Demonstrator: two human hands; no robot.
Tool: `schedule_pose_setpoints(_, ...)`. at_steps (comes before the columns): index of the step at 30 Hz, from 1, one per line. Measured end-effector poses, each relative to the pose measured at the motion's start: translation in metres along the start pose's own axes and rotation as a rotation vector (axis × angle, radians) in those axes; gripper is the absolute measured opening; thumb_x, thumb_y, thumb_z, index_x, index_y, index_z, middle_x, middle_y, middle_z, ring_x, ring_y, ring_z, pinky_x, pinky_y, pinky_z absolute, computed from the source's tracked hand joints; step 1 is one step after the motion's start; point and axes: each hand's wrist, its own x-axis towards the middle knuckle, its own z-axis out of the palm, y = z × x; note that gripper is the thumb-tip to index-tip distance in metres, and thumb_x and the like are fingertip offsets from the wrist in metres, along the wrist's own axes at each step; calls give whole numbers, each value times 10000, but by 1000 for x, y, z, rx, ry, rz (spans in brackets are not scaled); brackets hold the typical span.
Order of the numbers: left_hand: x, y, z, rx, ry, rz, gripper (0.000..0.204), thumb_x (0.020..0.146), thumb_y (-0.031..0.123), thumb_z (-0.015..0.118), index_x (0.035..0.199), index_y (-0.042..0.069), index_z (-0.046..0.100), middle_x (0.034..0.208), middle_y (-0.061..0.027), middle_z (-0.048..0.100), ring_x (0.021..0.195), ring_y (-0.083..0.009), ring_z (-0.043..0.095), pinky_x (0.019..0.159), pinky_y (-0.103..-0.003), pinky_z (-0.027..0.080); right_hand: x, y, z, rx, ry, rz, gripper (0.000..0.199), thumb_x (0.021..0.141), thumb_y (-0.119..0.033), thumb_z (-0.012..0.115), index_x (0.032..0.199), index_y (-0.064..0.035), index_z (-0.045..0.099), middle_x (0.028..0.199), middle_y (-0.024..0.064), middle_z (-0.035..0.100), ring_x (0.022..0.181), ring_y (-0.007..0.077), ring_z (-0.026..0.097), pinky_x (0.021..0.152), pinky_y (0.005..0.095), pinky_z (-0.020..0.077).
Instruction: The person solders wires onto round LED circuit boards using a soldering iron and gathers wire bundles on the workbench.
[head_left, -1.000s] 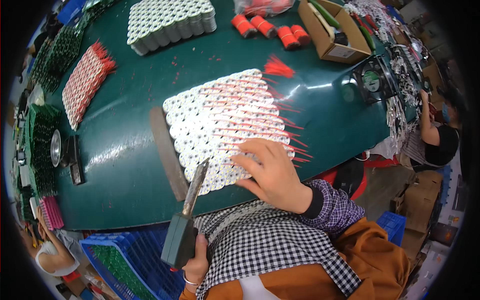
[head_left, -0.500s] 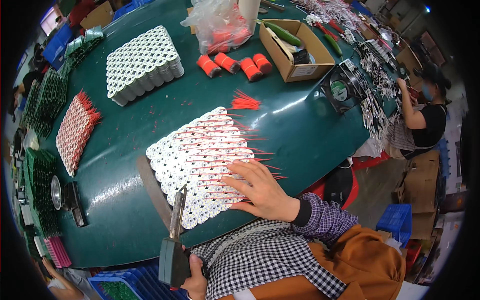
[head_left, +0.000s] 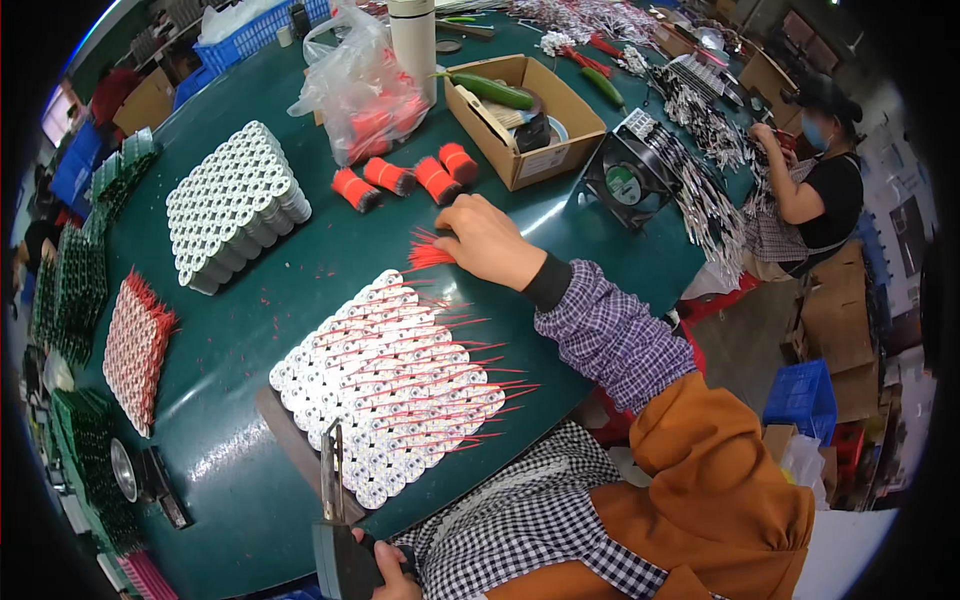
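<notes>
My left hand [head_left: 397, 578] grips a dark green soldering gun [head_left: 338, 560] at the lower edge, its long metal tip pointing away over the corner of a panel. That panel is a sheet of joined round white circuit boards [head_left: 385, 400], lying at a tilt on the table. Thin red wires lie in rows across it, many sticking out past its right side. Beyond the panel's far corner, my right hand [head_left: 490, 243] has its fingers closed at a loose bunch of red wires [head_left: 428, 252]. The fingertips are partly hidden, so how many wires they hold does not show.
Red wire bundles [head_left: 437, 180] stand behind my right hand, near a plastic bag [head_left: 360, 90] and a cardboard box [head_left: 560, 160]. Stacked white boards [head_left: 235, 205] and a wired panel [head_left: 138, 350] lie left. A black fan [head_left: 625, 180] stands right; a co-worker [head_left: 825, 180] sits beyond.
My right hand has left the panel and moved away from me to the loose red wires. The view has shifted. My left hand still holds the soldering gun.
</notes>
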Motion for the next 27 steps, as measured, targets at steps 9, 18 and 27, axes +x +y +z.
schedule_pose_setpoints(9, -5, -16, 6, -56, 43, -166, 223, 1019, 192, 498, 903, 33, 604, 842, -81, 644, 803, -340, 589, 976, -442, 424, 12, 4, 11, 10, -87, -52, 161, 815, -126, 764, 800, -2, 664, 918, 188, 658, 949, 356, 616, 823, 454, 512)
schedule_pose_setpoints(18, -7, 19, 25, -352, 311, -446, 282, 1034, 236, 507, 1017, -14, 637, 708, -77, 637, 783, -281, 595, 931, -401, 448, 8, 0, 9, 59, -67, -42, 76, 830, -60, 702, 800, -20, 645, 846, 156, 670, 875, 368, 650, 760, 472, 515)
schedule_pose_setpoints(27, 2, 9, 8, -64, 51, -231, 223, 960, 83, 601, 1164, -2, 631, 874, -108, 646, 777, -312, 595, 800, -395, 509, 7, 1, 21, -17, -18, -83, 39, 827, -73, 670, 848, -46, 651, 911, 149, 665, 939, 354, 642, 788, 472, 534)
